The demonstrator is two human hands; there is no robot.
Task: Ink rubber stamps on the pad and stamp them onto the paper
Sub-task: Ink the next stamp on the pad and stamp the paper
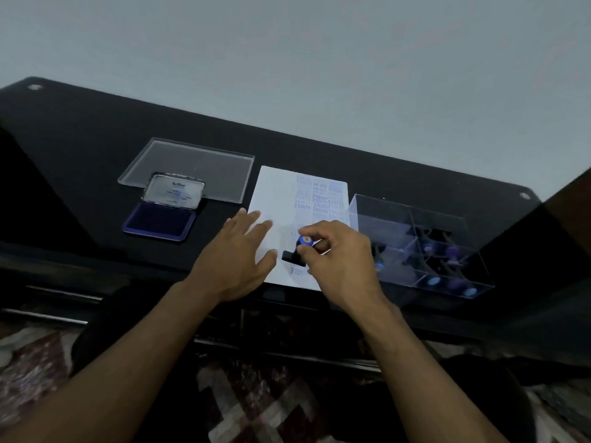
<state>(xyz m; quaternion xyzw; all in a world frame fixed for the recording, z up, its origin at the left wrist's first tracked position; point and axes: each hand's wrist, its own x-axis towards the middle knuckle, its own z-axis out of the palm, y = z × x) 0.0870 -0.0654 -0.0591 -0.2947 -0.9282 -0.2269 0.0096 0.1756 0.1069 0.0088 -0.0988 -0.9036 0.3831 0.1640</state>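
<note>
On the black table (96,129) the ink pad (159,220) lies open at the left, its lid (174,190) raised, in front of a clear flat cover (204,164). At the right a clear box (415,244) holds more stamps in compartments. Between them lies the paper (278,199), with blue prints on it. The left hand (235,260) rests flat on the paper's left edge, fingers spread. The right hand (339,254) pinches the stamp (299,251), whose black base touches the paper.

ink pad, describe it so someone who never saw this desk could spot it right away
On the black desk, look left of the white paper. The ink pad lies in front of a clear flat tray: the only dark blue tin, its silver lid open.
</note>
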